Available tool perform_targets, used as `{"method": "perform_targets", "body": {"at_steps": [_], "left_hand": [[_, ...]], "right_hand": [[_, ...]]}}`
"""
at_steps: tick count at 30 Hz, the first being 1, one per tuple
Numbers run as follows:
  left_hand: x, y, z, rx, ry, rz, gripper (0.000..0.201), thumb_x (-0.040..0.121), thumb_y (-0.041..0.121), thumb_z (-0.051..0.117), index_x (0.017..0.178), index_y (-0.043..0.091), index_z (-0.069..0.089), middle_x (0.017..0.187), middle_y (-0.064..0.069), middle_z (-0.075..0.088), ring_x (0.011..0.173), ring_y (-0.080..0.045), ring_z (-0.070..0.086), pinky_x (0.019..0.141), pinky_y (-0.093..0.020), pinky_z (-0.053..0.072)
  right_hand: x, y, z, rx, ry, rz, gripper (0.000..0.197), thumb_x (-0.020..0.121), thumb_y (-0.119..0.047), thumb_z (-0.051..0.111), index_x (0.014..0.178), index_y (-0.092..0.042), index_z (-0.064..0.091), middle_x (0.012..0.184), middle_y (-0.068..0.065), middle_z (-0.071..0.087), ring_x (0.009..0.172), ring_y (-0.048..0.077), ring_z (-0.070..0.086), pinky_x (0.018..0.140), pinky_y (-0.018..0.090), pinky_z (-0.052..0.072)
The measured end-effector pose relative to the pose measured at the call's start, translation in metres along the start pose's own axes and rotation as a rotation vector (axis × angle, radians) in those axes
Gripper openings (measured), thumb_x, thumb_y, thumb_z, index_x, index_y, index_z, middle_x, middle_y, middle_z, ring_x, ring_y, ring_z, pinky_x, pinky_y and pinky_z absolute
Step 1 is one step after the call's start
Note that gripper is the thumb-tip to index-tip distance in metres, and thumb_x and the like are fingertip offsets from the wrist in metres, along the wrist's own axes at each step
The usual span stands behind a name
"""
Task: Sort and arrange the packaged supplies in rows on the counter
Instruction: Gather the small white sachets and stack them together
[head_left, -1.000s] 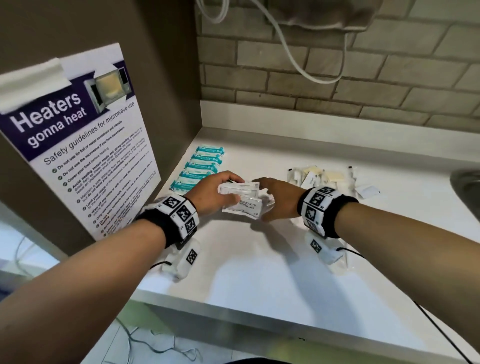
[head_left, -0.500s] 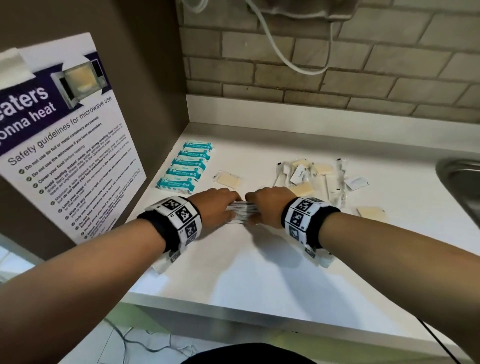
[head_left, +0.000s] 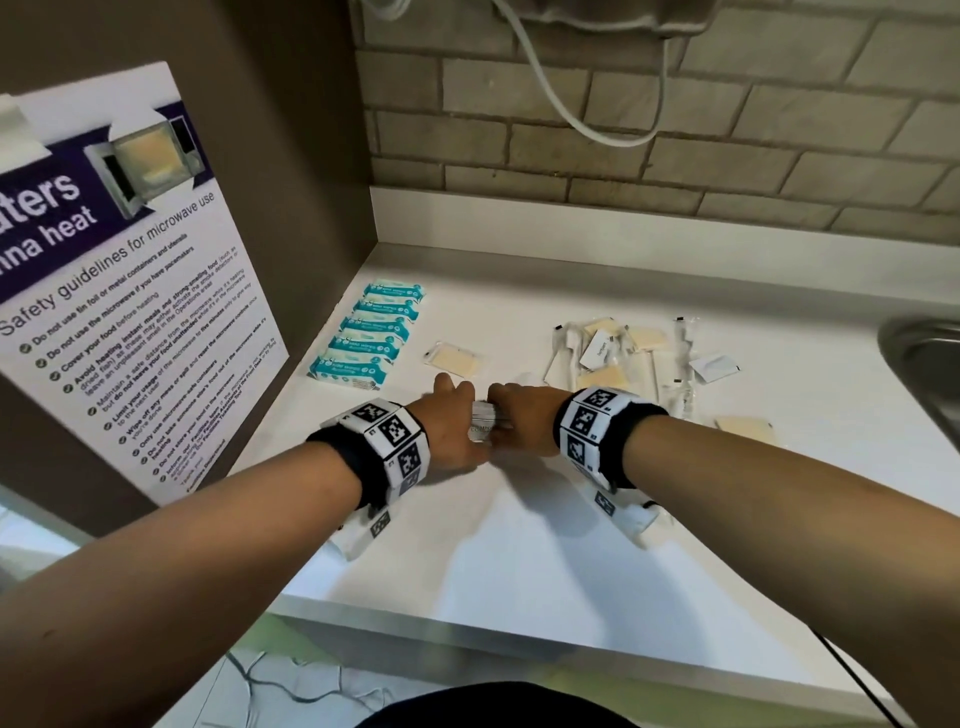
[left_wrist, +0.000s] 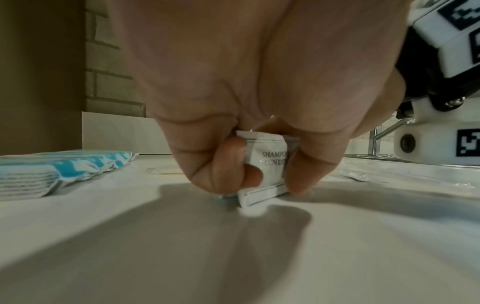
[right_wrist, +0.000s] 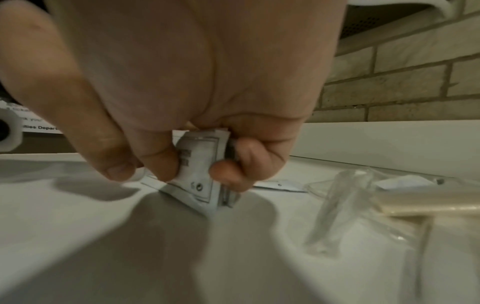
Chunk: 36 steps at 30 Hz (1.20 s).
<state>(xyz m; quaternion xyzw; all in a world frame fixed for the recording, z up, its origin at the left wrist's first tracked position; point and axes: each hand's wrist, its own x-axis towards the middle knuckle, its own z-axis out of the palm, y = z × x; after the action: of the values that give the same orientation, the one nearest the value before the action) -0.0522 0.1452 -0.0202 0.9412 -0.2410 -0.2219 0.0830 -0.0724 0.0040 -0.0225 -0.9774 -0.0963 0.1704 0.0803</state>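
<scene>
Both hands hold one small stack of white shampoo sachets upright on edge against the white counter. My left hand pinches the stack's left end between thumb and curled fingers. My right hand pinches the other end the same way. A row of several teal wet-wipe packets lies at the far left by the side panel. A single beige packet lies just beyond the hands. A loose heap of clear-wrapped items and beige packets lies to the right.
A brown side panel with a microwave safety poster bounds the left. Brick wall and a white upstand close the back. A steel sink rim sits at the far right. Another beige packet lies beside my right forearm.
The sachets were held loosely above the counter; both hands have since come down and toward me and squared them into one tight stack on the surface.
</scene>
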Motion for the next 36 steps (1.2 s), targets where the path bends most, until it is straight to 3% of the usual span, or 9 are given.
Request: {"method": "perform_targets", "body": {"at_steps": [5, 10, 13, 16, 19, 23, 27, 30, 36], "left_hand": [[0.004, -0.008, -0.003, -0.035, 0.000, 0.023, 0.052, 0.092, 0.035, 0.057, 0.135, 0.015, 0.035, 0.128, -0.012, 0.045, 0.108, -0.030, 0.058, 0.092, -0.041, 0.048], [0.002, -0.011, 0.000, 0.139, -0.009, 0.012, 0.039, 0.097, 0.036, 0.043, 0.129, 0.015, 0.035, 0.126, -0.011, 0.035, 0.085, -0.027, 0.051, 0.077, -0.037, 0.041], [0.003, -0.010, 0.007, 0.093, 0.000, 0.032, 0.038, 0.095, 0.030, 0.046, 0.127, 0.012, 0.034, 0.125, -0.010, 0.035, 0.082, -0.024, 0.049, 0.074, -0.037, 0.039], [0.005, -0.008, 0.010, 0.006, 0.016, 0.072, 0.039, 0.094, 0.030, 0.048, 0.127, 0.011, 0.035, 0.115, -0.007, 0.037, 0.079, -0.021, 0.049, 0.071, -0.036, 0.039], [0.004, -0.013, 0.011, -0.079, 0.012, 0.099, 0.044, 0.093, 0.039, 0.050, 0.129, 0.016, 0.037, 0.112, -0.001, 0.038, 0.086, -0.021, 0.055, 0.078, -0.039, 0.045], [-0.002, -0.026, 0.005, -0.120, -0.012, 0.184, 0.048, 0.090, 0.045, 0.058, 0.130, 0.021, 0.048, 0.115, -0.002, 0.050, 0.099, -0.020, 0.058, 0.091, -0.039, 0.048], [-0.007, -0.034, -0.003, -0.139, 0.079, 0.208, 0.028, 0.082, 0.036, 0.070, 0.109, 0.027, 0.069, 0.096, 0.006, 0.068, 0.086, -0.014, 0.063, 0.077, -0.029, 0.052], [-0.010, -0.028, -0.004, -0.014, 0.132, 0.188, 0.022, 0.077, 0.040, 0.068, 0.098, 0.031, 0.069, 0.089, 0.009, 0.069, 0.080, -0.015, 0.063, 0.065, -0.024, 0.044], [-0.010, -0.014, -0.001, 0.110, 0.185, 0.179, 0.028, 0.073, 0.048, 0.069, 0.094, 0.029, 0.066, 0.087, 0.006, 0.068, 0.079, -0.020, 0.063, 0.066, -0.028, 0.048]], "right_hand": [[-0.003, 0.005, -0.011, -0.009, -0.051, -0.078, 0.039, 0.090, -0.043, 0.057, 0.112, -0.011, 0.055, 0.104, 0.009, 0.066, 0.093, 0.029, 0.062, 0.081, 0.035, 0.048], [0.000, 0.007, -0.009, -0.132, -0.044, -0.099, 0.039, 0.092, -0.046, 0.052, 0.113, -0.012, 0.051, 0.108, 0.009, 0.063, 0.097, 0.031, 0.061, 0.081, 0.037, 0.047], [0.001, 0.003, 0.004, -0.095, -0.013, -0.075, 0.047, 0.090, -0.046, 0.054, 0.119, -0.011, 0.045, 0.115, 0.010, 0.055, 0.103, 0.032, 0.058, 0.084, 0.038, 0.046], [0.003, 0.003, 0.007, -0.002, 0.003, -0.031, 0.052, 0.083, -0.046, 0.063, 0.116, -0.010, 0.046, 0.105, 0.006, 0.054, 0.093, 0.027, 0.058, 0.075, 0.033, 0.044], [0.004, 0.005, 0.005, -0.014, -0.025, -0.055, 0.044, 0.079, -0.041, 0.067, 0.103, -0.011, 0.046, 0.092, 0.003, 0.049, 0.081, 0.023, 0.055, 0.071, 0.034, 0.048], [-0.001, 0.014, -0.003, 0.002, -0.033, -0.066, 0.026, 0.080, -0.029, 0.067, 0.096, -0.010, 0.060, 0.094, 0.008, 0.065, 0.082, 0.023, 0.059, 0.074, 0.031, 0.049], [-0.007, 0.018, -0.012, 0.009, -0.019, -0.059, 0.023, 0.076, -0.033, 0.073, 0.086, -0.012, 0.070, 0.085, 0.008, 0.070, 0.075, 0.021, 0.059, 0.070, 0.030, 0.049], [-0.008, 0.010, -0.012, -0.040, -0.008, -0.065, 0.017, 0.074, -0.038, 0.071, 0.073, -0.023, 0.064, 0.078, 0.006, 0.069, 0.075, 0.025, 0.064, 0.070, 0.033, 0.055], [-0.013, 0.001, -0.009, -0.092, 0.017, -0.057, 0.022, 0.072, -0.043, 0.069, 0.065, -0.025, 0.058, 0.069, 0.002, 0.063, 0.069, 0.025, 0.062, 0.060, 0.028, 0.047]]}}
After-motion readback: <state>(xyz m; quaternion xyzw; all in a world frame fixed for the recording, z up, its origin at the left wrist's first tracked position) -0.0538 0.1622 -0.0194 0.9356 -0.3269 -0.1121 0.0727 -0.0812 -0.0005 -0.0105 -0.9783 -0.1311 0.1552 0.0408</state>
